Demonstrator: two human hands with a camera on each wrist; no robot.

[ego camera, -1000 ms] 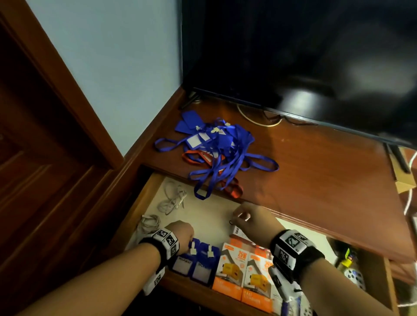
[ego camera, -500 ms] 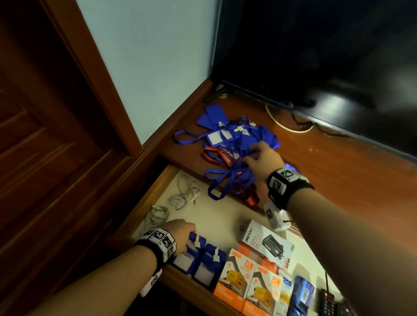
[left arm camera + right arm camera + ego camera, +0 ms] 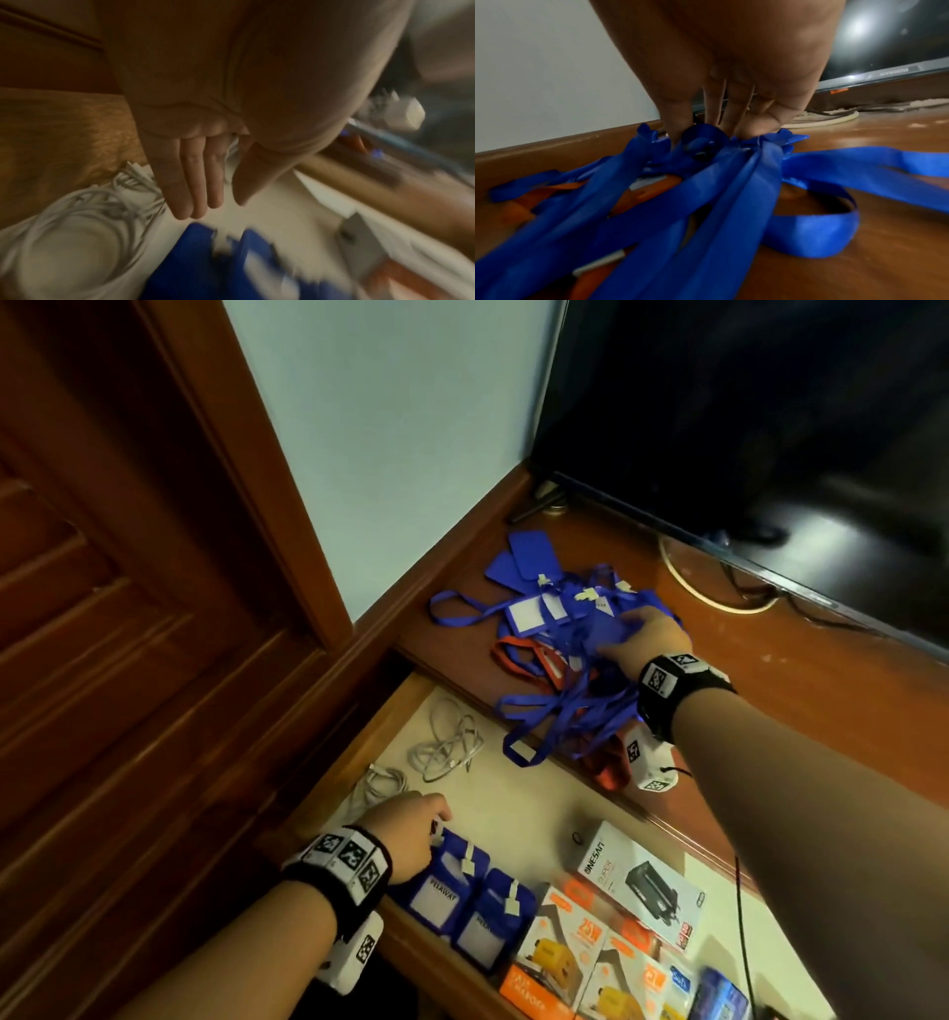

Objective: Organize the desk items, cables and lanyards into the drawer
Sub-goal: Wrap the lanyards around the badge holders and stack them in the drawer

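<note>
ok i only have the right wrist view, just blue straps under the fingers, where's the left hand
observer: the left hand is down in the open drawer, fingers straight, beside two blue badge holders.
operator: anything already lying in there
observer: two white cable bundles lie along the drawer's left side.
operator: and is the pile all on the desk
observer: no, some loops of the lanyard pile that the right hand pinches hang over the edge of the desk, above the drawer.
</note>
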